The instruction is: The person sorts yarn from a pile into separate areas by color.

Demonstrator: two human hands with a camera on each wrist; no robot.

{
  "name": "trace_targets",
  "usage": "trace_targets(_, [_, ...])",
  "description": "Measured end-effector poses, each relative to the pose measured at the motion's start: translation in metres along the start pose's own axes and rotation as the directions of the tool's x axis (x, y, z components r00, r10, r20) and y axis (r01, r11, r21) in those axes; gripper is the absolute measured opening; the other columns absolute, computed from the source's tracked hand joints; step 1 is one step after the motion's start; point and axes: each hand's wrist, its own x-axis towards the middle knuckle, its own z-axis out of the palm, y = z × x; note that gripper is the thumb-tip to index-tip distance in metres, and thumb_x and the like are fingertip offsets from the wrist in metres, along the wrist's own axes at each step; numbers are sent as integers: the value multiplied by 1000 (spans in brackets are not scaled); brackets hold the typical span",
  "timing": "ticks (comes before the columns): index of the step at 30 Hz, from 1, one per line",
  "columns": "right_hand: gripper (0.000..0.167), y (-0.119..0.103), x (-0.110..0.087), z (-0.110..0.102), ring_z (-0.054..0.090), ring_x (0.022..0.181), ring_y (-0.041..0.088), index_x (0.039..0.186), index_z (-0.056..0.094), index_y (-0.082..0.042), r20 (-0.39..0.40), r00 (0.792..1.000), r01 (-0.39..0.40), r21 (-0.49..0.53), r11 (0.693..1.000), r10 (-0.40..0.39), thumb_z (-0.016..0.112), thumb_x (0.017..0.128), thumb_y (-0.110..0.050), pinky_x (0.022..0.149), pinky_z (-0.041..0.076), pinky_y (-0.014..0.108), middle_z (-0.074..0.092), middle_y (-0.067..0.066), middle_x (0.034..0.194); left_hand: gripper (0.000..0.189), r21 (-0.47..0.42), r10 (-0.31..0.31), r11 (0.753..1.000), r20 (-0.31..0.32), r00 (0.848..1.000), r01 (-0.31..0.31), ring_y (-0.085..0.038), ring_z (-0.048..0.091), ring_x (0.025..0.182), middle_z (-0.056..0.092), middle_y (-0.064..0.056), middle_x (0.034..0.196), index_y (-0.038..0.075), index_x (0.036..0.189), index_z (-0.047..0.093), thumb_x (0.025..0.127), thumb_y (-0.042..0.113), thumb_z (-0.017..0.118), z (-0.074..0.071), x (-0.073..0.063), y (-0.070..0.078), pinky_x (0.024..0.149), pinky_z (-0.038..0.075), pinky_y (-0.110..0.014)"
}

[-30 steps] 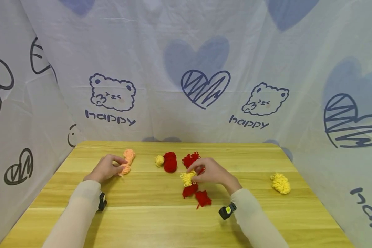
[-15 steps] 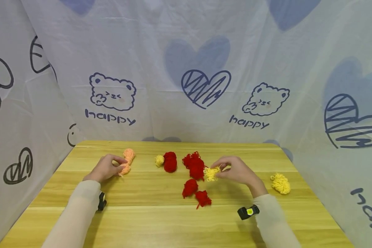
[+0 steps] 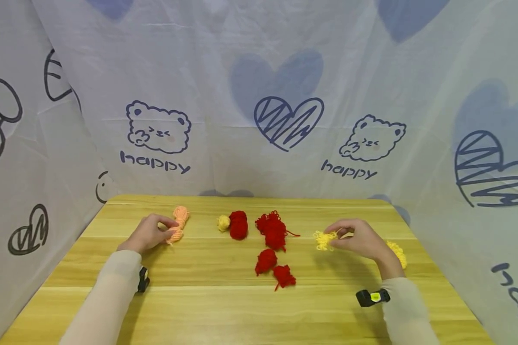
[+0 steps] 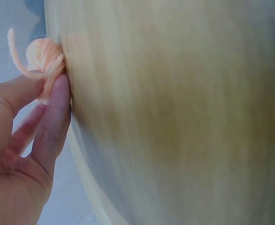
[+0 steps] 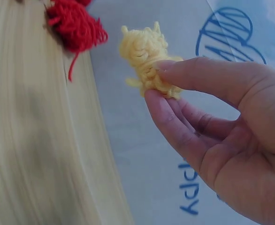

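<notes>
Yellow, looped and fluffy, a small bundle of yarn (image 3: 323,240) sits at the tips of our right hand (image 3: 359,238), just left of the palm and seemingly clear of the table. We pinch it between thumb and fingers, the grip narrow, with its knobbly end poking out beyond our fingertips. We judge it very light and soft, not slippery and hard to break, though its loose loops could snag or pull out; its gathered middle seems the best place to hold.

Our left hand (image 3: 146,232) pinches the near end of a peach, narrow-waisted yarn skein (image 3: 181,214), which stretches away ahead of the fingertips. It too should squash easily; taking it around the waist would probably keep the strands together.

Between our hands, nearer the right one, lie a red tangle of looped yarn (image 3: 273,229), a rounded red yarn ball (image 3: 266,261) and a small ragged red yarn clump (image 3: 284,277). Nearer the left hand, a plump dark-red yarn ball (image 3: 238,225) sits beside a tiny pale-yellow yarn ball (image 3: 223,223). Behind our right wrist, partly hidden, rests another yellow yarn bundle (image 3: 398,255). Beneath everything spreads the wood-grain table (image 3: 207,306).
</notes>
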Motion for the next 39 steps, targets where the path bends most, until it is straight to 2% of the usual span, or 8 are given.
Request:
trace_targets(5, [26, 11, -9, -9, 63, 91, 14, 113, 78, -9, -23, 999, -48, -13, 999, 48, 81, 88, -10, 74, 55, 23, 75, 14, 115, 26, 10, -16, 1000, -1, 1000, 16, -13, 67, 78, 64, -28, 134, -2, 123, 72, 98, 6, 67, -1, 0, 1, 67, 57, -26])
trace_targets(12, [24, 25, -20, -12, 63, 90, 13, 111, 78, -8, -38, 992, -123, -15, 992, 122, 81, 88, -9, 75, 55, 23, 74, 15, 115, 26, 22, 4, 1000, -4, 1000, -3, -14, 67, 80, 65, -28, 133, -2, 122, 73, 98, 6, 67, -2, 0, 0, 68, 57, -25])
trace_targets(20, [24, 33, -24, -15, 63, 92, 18, 111, 78, -9, -45, 988, -149, -47, 988, 147, 80, 88, -8, 75, 55, 23, 74, 14, 115, 26, 8, -19, 1000, 7, 1000, 18, -14, 67, 79, 65, -27, 130, -1, 123, 73, 98, 6, 68, -1, -2, -1, 68, 58, -27])
trace_targets(27, [23, 40, -27, -18, 62, 91, 18, 110, 78, -9, -56, 983, -181, -82, 980, 176, 80, 88, -7, 73, 54, 22, 74, 13, 114, 27, -19, -14, 1000, 4, 1000, 14, -13, 67, 76, 65, -28, 129, -3, 124, 71, 98, 4, 67, -1, -3, -1, 67, 59, -27])
trace_targets(39, [24, 52, -38, -27, 64, 92, 18, 113, 78, -8, -77, 976, -209, -79, 975, 203, 80, 89, -11, 71, 54, 24, 73, 17, 119, 27, -7, -9, 1000, -3, 1000, 9, -13, 67, 74, 67, -27, 127, -3, 123, 72, 98, 4, 67, 0, -2, 0, 66, 58, -26])
